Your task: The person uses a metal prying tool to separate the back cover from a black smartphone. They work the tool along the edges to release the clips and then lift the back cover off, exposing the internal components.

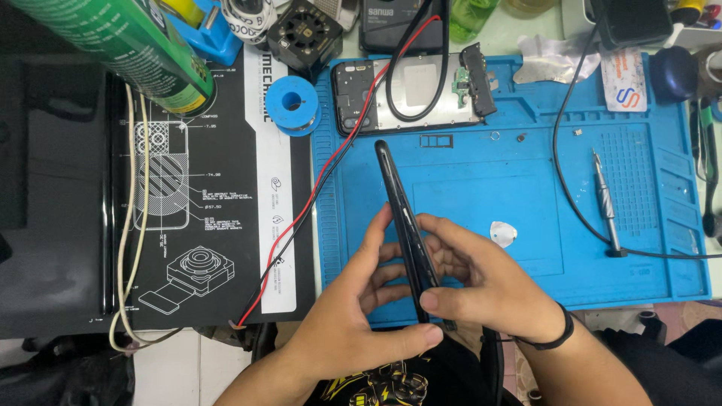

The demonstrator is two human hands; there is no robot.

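Both clasping one black phone panel [404, 218] on edge: left hand [361, 301] and right hand [481, 282] flanking its near end, long axis running away toward blue mat's [526, 150] far edge.

An opened phone chassis [410, 94] lies at the blue mat's [639, 271] far edge, crossed by red and black wires [316, 188]. A screwdriver [605, 203] rests near its right edge, a white pick [503, 234] mid-mat. A blue solder spool [292, 103] sits just past the left edge.
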